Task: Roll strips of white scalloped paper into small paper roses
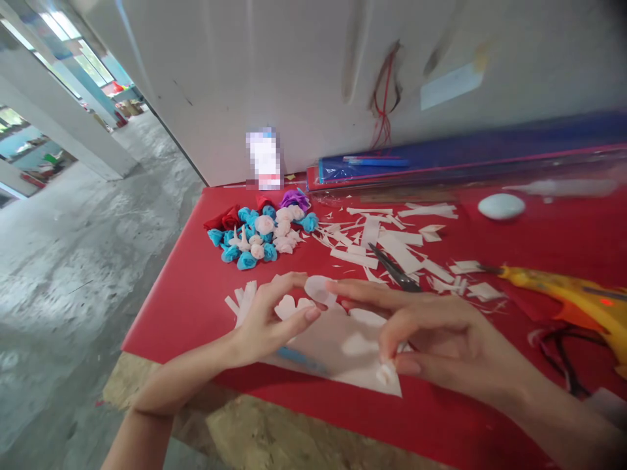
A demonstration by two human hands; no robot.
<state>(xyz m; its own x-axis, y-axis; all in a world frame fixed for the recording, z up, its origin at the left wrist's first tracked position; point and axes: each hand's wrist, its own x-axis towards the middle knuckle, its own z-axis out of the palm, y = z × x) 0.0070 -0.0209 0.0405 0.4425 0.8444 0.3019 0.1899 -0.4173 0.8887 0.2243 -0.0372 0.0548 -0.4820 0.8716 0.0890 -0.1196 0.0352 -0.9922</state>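
My left hand [255, 323] reaches in from the left, its fingertips at the edge of a thin white rounded petal [318, 288]. The extended fingers of my right hand [441, 336] touch the same petal on its right side. Between the thumb and a bent finger of that right hand sits a small white rolled flower bud [385, 374]. Below both hands lies a pale sheet [337, 349] with more white petals [288, 308] on it. A blue strip [301, 358] shows on or through this sheet. The material of the petals is hard to tell.
Blue, pink, red and purple flowers [264, 225] are heaped at the back left of the red tabletop [171, 307]. White scraps [399, 251] and dark scissors [394, 269] lie behind my hands. A yellow glue gun [563, 290] and a white egg-shaped object [501, 207] are on the right.
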